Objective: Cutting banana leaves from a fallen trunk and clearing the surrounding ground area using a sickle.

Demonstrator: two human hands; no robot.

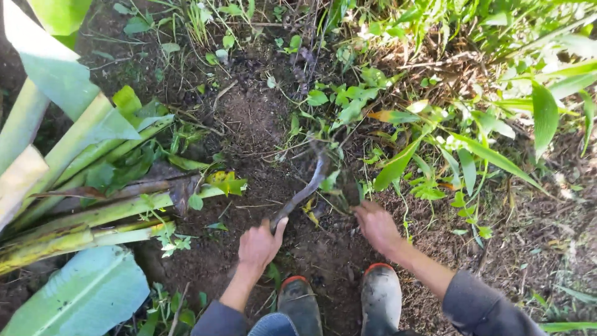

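My left hand (259, 244) grips the handle of a curved, muddy sickle-like tool (309, 185) whose blade hooks up toward a clump of small weeds (336, 182). My right hand (375, 224) is closed on the base of that clump, just right of the blade tip. Both hands are low over dark bare soil (249, 124). My two rubber boots with orange rims (339, 302) stand right below the hands.
Cut banana stalks and broad leaves (81, 211) lie piled at the left. Green weeds and long grass blades (448, 143) cover the right and top. Dry stems and leaf litter are scattered at the right.
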